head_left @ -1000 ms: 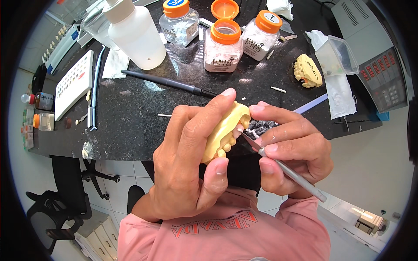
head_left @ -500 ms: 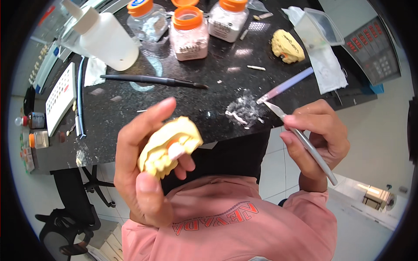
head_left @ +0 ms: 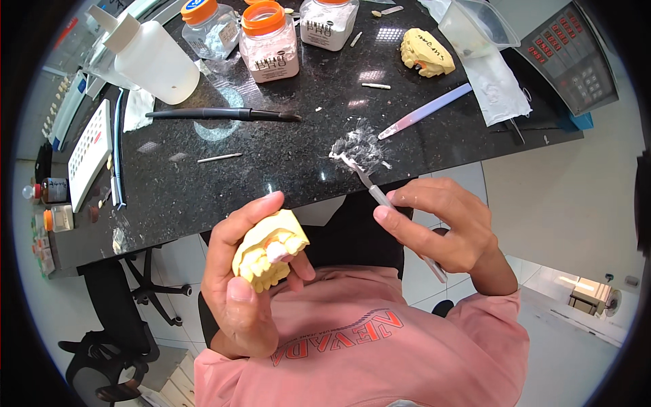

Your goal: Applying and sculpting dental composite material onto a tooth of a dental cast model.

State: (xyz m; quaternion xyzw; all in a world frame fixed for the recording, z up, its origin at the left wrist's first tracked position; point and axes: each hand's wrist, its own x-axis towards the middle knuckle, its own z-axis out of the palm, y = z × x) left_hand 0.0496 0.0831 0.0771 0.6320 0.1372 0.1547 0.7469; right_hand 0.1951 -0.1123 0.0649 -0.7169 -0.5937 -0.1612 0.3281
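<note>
Below the bench edge, my left hand (head_left: 237,298) holds a yellow dental cast (head_left: 264,241), its thumb and fingers round it; a pinkish-white tooth form sits among the cast's yellow teeth. My right hand (head_left: 447,227) is closed on a silver-handled knife (head_left: 380,195), whose blade reaches to a patch of white powder and scraps (head_left: 359,142) on the black bench. Beside that patch lies a lilac-handled brush (head_left: 434,105), and a black brush (head_left: 224,115) lies farther left.
A white squeeze bottle (head_left: 156,64) and orange-lidded powder jars (head_left: 271,57) stand at the back. A second cast (head_left: 427,54), a clear container (head_left: 475,27) and a device (head_left: 569,54) with red displays are right. A palette (head_left: 88,156) is left; a black chair (head_left: 102,353) is below.
My hands have separated: the cast moved left and down and was turned to show its teeth. The knife left the cast and now reaches the powder patch. The view has also shifted.
</note>
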